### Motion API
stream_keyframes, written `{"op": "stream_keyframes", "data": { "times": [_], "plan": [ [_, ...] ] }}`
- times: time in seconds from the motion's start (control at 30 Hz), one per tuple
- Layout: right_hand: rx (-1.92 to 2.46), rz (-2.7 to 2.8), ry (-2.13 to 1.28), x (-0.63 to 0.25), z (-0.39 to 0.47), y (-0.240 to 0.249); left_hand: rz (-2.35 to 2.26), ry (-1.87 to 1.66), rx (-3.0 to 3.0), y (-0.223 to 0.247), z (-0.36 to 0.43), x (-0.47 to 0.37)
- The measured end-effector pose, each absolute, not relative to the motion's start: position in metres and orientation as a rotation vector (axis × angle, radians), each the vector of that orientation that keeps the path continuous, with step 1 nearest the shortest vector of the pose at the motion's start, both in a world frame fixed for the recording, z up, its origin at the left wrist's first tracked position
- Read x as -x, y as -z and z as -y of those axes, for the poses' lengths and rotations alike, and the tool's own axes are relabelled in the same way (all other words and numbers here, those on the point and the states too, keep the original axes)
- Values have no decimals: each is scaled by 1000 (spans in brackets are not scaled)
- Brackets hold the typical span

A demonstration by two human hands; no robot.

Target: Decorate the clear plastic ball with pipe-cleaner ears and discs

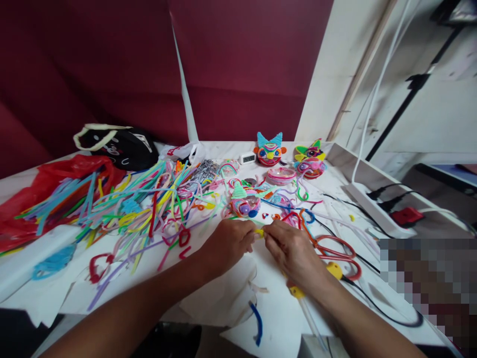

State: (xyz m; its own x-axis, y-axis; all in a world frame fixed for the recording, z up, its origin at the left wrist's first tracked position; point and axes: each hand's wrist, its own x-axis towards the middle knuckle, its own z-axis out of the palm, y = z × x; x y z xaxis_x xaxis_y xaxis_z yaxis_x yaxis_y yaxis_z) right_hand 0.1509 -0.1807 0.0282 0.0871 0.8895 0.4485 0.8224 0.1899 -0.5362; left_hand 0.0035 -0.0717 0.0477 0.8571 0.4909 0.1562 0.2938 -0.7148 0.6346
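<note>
A: What are the two hands doing?

B: The left hand (231, 244) and the right hand (289, 248) meet near the middle of the white bench (276, 283). Their fingers are drawn in narrow, pinching a short, slim yellow piece (260, 232) that shows between the fingertips; its material is too small to tell.

A: So where is that piece, exactly?

B: Held between both hands, just on the near side of a multicoloured figure with a pale green pointed top (244, 203).

A: And around them?

B: A pair of scissors with orange loop handles (337, 247) lies just beside the right hand. A short, curved dark-blue strip (257, 323) is nearer the front edge. Off to the left spreads a loose heap of thin, many-coloured fuzzy stems (147, 199). Farther back stands a round-faced figure with blue pointed ears (270, 150).
</note>
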Motion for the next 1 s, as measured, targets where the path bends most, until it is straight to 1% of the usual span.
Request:
{"op": "stream_keyframes", "data": {
  "times": [0.5, 0.8, 0.9, 1.0],
  "plan": [
    [1674, 1848, -56, -151, 181, -24, -698, -328, -2493, -53, 74, -6],
    [1650, 1807, 4, -151, 182, -26, -618, -369, -2633, -51, 75, -8],
    [1605, 1705, 7, -150, 182, -29, -617, -474, -2516, -51, 76, -9],
    [1570, 1580, -40, -149, 182, -31, -601, -531, -2181, -49, 79, -11]
  ]
}}
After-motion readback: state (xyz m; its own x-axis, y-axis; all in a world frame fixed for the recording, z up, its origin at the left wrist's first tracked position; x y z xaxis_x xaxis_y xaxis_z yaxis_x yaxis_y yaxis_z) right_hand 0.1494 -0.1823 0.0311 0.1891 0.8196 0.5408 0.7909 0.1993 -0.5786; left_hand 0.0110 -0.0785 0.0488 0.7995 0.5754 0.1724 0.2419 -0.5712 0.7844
